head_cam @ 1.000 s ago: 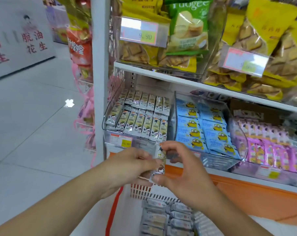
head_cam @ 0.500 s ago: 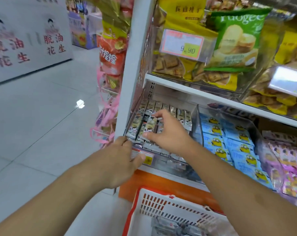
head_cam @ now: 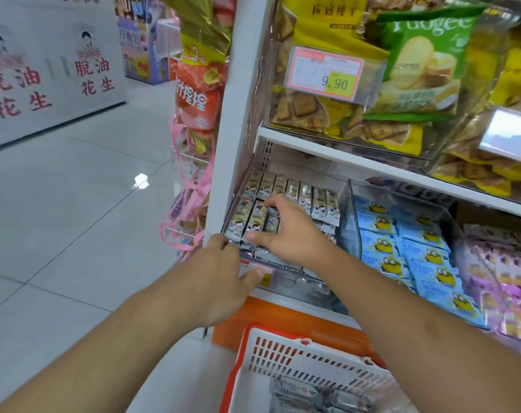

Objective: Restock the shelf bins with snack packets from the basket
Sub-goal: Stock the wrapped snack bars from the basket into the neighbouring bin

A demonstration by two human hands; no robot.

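The leftmost clear shelf bin (head_cam: 295,281) on the lower shelf is shown largely filled: two rows of small cartoon-printed snack packets (head_cam: 305,193) are stood side by side, the rear row complete, the front row being worked on. The restocking of this bin is judged to be well advanced but not finished, since more packets of a similar silver kind are seen lying in the white and red basket (head_cam: 283,350) at the bottom of the view, below the shelf edge. The neighbouring bin of blue packets (head_cam: 384,245) and the bin of pink packets (head_cam: 509,281) further right are seen stocked and are not being touched.

The right hand (head_cam: 292,231) is reached forward into the bin, palm down, with the fingers spread and laid over the front-row packets and the thumb extended along their lower ends; a packet appears to be pressed or seated into line, though whether one is actually pinched cannot be told. The left hand (head_cam: 220,278) is set on the front wall of the same bin, the fingertips hooked over its upper rim and the thumb laid across the price label (head_cam: 265,278), so that the bin is steadied.
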